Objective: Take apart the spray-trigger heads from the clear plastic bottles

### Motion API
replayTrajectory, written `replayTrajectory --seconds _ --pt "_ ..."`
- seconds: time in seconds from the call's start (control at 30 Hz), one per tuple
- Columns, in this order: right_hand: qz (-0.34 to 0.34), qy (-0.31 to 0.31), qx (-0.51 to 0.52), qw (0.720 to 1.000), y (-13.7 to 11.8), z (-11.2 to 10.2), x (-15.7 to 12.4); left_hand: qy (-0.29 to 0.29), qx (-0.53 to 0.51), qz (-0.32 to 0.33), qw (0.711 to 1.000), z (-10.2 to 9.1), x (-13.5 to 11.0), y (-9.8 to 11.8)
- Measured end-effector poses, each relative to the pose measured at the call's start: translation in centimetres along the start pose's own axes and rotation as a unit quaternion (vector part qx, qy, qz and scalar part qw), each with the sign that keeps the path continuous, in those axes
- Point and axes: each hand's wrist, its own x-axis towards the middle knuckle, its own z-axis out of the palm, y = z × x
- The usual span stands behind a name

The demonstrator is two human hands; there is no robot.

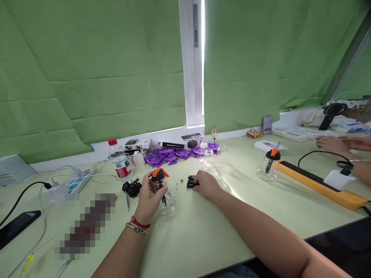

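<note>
My left hand [149, 197] is wrapped round a clear plastic bell-shaped dome [168, 200] with an orange and black cap [160, 174], holding it on the pale green table [203, 227]. My right hand [206, 183] rests palm down on the table with its fingers curled over a small black part [191, 181]. A few tiny brass and silver screws [179, 182] lie between the two hands. Another black piece [132, 188] sits just left of the left hand.
Purple round parts [174, 155] and clear domes [209, 158] line the back edge beside a water bottle [120, 161]. A finished dome [269, 168] and an orange power strip [319, 183] lie right, near another person's hands [342, 144]. A phone [17, 227] and cables sit left.
</note>
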Motion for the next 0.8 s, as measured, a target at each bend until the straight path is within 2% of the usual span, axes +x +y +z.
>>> replayTrajectory --seconds 0.13,0.27,0.43,0.8 --pt "0.003 0.017 0.059 0.998 1.0 -0.1 0.2 -0.02 0.012 0.004 1.0 0.2 -0.2 0.2" --pt "-0.018 -0.019 0.102 0.994 1.7 0.7 0.4 -0.022 0.023 0.002 1.0 0.1 -0.2 0.2" --pt "-0.052 -0.088 0.08 0.992 2.1 1.0 0.7 -0.02 0.031 -0.003 0.999 -0.1 -0.2 0.3" --pt "-0.117 -0.127 0.02 0.985 2.6 1.0 1.4 -0.028 0.037 0.0 0.999 -0.2 0.0 -0.1"
